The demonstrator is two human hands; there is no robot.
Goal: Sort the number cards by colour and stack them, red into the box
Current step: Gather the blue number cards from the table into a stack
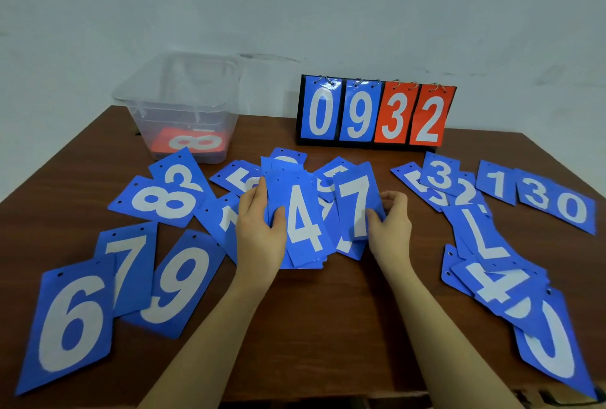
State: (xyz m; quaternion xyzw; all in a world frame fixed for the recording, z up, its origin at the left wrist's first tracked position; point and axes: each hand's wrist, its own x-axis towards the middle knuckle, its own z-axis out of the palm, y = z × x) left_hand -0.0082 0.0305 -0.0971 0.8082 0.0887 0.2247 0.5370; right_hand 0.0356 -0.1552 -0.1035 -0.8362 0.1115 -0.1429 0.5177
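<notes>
Left hand: left hand (pixel 260 228) holds a stack of blue cards (pixel 296 221) above the table (pixel 328 310), thumb across the face of the top card, a 4, fingers curled behind.
Right hand: right hand (pixel 390 225) pinches a blue 7 card (pixel 355 207) at its lower right edge — thumb on the face, fingers behind — just beside the stack.
Red cards: a red pile (pixel 190 143) lies in the clear box (pixel 180 107) at the far left, an 8 on top; no loose red card shows on the table.
Blue cards left: many lie scattered and overlapping on both sides — a 6 card (pixel 69 320), a 9 card (pixel 178 284), a row at the far right.
Scoreboard: scoreboard (pixel 377 113) stands at the back, reading 0 9 3 2.
Stage, as I judge it: red looks done; blue is being gathered into one stack.
Risk — stack: the stack is fanned, not squared; sliding the 7 on with a loose thumb could spill it.
Risk — table: overlapped cards may drag a neighbour when one is lifted; those near the front edge could slip off.
</notes>
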